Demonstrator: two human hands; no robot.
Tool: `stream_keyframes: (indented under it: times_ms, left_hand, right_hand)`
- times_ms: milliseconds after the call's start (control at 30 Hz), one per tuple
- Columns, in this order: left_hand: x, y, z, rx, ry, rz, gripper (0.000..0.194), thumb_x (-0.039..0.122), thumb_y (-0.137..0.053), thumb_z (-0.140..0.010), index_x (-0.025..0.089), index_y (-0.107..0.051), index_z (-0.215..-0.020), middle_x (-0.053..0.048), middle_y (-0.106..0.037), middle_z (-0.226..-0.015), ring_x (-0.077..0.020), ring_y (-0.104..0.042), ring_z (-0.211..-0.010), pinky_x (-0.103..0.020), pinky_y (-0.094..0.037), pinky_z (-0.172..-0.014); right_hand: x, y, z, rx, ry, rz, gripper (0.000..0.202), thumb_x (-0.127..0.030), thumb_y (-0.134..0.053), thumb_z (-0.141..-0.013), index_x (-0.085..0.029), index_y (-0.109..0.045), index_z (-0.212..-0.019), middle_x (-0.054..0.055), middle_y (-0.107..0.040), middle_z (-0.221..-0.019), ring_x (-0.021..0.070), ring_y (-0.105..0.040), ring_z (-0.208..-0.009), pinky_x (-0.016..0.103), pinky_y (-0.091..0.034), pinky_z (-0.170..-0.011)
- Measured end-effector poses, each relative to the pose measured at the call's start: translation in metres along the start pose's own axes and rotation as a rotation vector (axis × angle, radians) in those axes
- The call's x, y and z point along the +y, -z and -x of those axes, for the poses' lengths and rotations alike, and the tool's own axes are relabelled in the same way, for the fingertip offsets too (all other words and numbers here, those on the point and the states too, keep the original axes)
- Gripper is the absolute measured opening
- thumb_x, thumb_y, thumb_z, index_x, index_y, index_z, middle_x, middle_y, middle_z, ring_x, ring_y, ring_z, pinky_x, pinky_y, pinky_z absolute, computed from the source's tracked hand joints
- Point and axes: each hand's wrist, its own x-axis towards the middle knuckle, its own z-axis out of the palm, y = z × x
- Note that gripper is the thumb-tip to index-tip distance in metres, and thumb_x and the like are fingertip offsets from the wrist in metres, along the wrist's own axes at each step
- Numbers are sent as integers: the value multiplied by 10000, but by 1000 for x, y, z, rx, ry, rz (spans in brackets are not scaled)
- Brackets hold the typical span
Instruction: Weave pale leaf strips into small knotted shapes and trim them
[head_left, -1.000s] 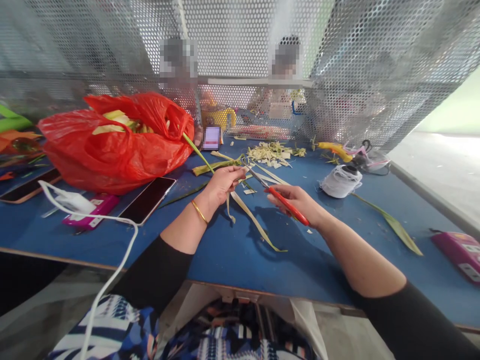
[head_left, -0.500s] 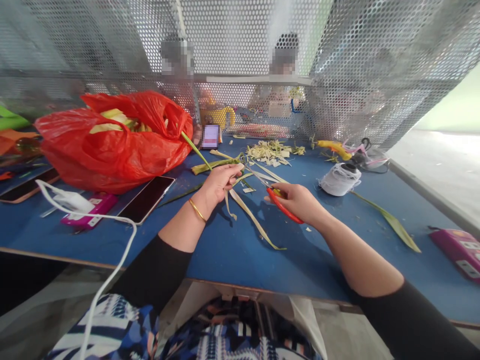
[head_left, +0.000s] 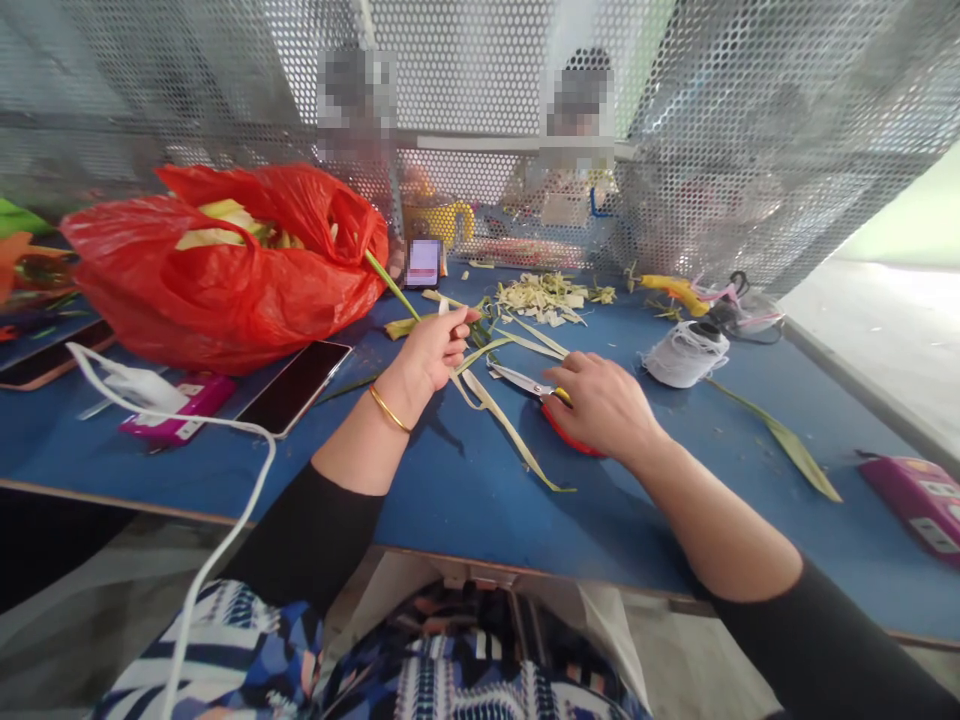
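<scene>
My left hand (head_left: 435, 348), with a gold bangle on its wrist, is closed in a pinch on a plant stem (head_left: 396, 290) with pale leaf strips. The stem runs up left toward the red bag, and loose strips (head_left: 499, 420) trail below the fingers onto the table. My right hand (head_left: 604, 400) lies palm down over the red-and-yellow handles of a pair of scissors (head_left: 525, 380), fingers curled on them. The blades rest low at the table, pointing left toward the strips. My palm hides part of the handles.
On the blue table (head_left: 450, 510) stand a red plastic bag (head_left: 247, 290) of plant pieces and a white thread spool (head_left: 686, 355). Chopped scraps (head_left: 544, 298) lie at the back. Phones (head_left: 296, 390), a purple power strip (head_left: 180, 410) and a white cable (head_left: 255, 500) sit left. Perforated metal (head_left: 487, 70) rises behind.
The scissors have swung away from the stem and come down toward the table. My right hand has turned palm down over their handles. My left hand has risen slightly, still pinching the stem.
</scene>
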Motion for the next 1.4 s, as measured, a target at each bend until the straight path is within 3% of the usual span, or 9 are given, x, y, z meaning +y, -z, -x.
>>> stream_keyframes:
  times_ms: [100,233,500,600,767,833,1033,1167,1400]
  left_hand:
    - [-1,-3,3,-18,6,-27,309,200,-508,-972,109,-621,-699,82,-361,-499,12,-196,-322,-128,-118,-328]
    - [-3,-7,6,-46,5,-86,265,181,-555,-939,106,-632,-697,76,-381,-503,15,-208,-329,-136,-111,-340]
    - [-22,-22,15,153,-218,-201,297,205,-701,-838,158,-514,-612,94,-361,-456,-7,-225,-345,-178,-119,-359]
    - [-31,-28,18,90,-208,-252,289,301,-755,-796,160,-551,-647,52,-517,-554,-6,-282,-360,-196,-139,-367]
    - [-38,-32,21,65,-197,-323,308,242,-797,-713,171,-533,-572,77,-418,-451,-36,-345,-385,-192,-193,-390]
    - [-39,-32,20,80,-201,-311,202,187,-736,-745,158,-599,-600,55,-491,-473,-39,-352,-392,-191,-215,-394]
    - [-38,-30,19,-9,-210,-220,176,234,-611,-834,132,-711,-729,-62,-704,-680,-37,-388,-397,-196,-175,-382]
    - [-36,-28,20,-43,-204,-228,209,206,-561,-830,129,-731,-735,-72,-715,-684,-37,-386,-395,-195,-174,-388]
    - [-38,-32,27,-158,-151,-387,221,211,-632,-798,141,-699,-599,-49,-667,-573,-44,-363,-391,-208,-257,-415]
  right_hand:
    - [-20,-11,-1,-37,11,-224,247,-375,-534,-943,-194,-699,-976,77,-720,-969,193,-651,-813,275,-390,-665]
    - [-32,-23,-3,-69,-24,-272,145,-216,-520,-897,-185,-654,-849,73,-721,-845,185,-638,-735,270,-342,-607]
    - [-12,-6,0,265,-279,-720,93,-277,-504,-831,-234,-514,-750,-24,-620,-565,140,-562,-507,251,-380,-566]
    - [-16,-6,4,322,-258,-693,90,-297,-511,-818,-236,-500,-752,-13,-635,-603,134,-558,-507,251,-366,-559]
    - [-19,-12,5,355,-227,-549,90,-306,-497,-815,-230,-506,-768,13,-660,-675,140,-566,-548,246,-331,-552]
    - [-19,-12,5,349,-210,-545,96,-300,-491,-815,-228,-500,-751,12,-654,-662,139,-562,-542,246,-326,-551]
    - [-18,-14,2,265,-296,-920,102,-285,-517,-803,-234,-484,-722,-32,-605,-580,127,-572,-469,249,-393,-530]
    - [-17,-19,0,219,-278,-1060,162,-335,-553,-809,-232,-483,-706,-39,-581,-586,122,-564,-468,254,-393,-495]
    - [-9,-14,-6,335,-321,-1274,383,-565,-672,-730,-199,-579,-793,-45,-577,-589,100,-525,-485,248,-415,-492]
